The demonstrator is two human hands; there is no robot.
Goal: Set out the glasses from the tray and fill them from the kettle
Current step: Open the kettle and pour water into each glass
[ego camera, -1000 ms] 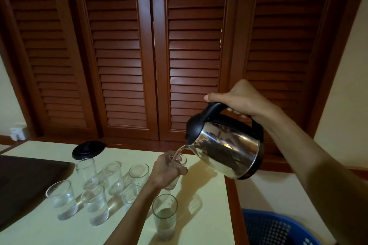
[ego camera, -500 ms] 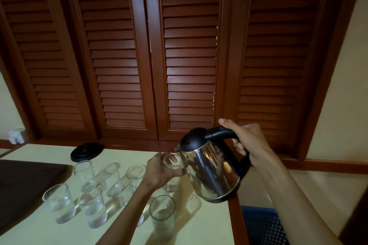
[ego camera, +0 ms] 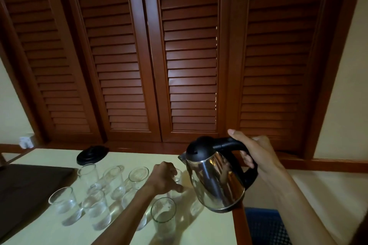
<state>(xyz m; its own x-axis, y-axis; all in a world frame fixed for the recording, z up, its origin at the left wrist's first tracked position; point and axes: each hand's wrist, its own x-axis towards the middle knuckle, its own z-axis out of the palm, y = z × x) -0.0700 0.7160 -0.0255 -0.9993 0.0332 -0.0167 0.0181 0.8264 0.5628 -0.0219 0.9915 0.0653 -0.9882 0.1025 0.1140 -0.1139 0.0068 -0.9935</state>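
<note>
The right hand [ego camera: 256, 153] is wrapped around the black handle of the kettle [ego camera: 216, 177], which hangs nearly upright above the near right corner of the table [ego camera: 209, 230], with its spout turned left toward the glasses. The left hand [ego camera: 165, 178] is closed around one glass [ego camera: 176, 180] that stands upright just left of the spout; whether its base touches the table cannot be told. That glass sits directly below and beside the spout, so any further pour would only need a tilt to the left. The other glasses [ego camera: 93, 191] stand upright in a cluster further left, several with water in them, and one glass [ego camera: 163, 216] stands nearest the person. The dark tray [ego camera: 25, 189] lies at the far left, empty in its visible part, with a black lid [ego camera: 92, 154] behind the cluster.
</note>
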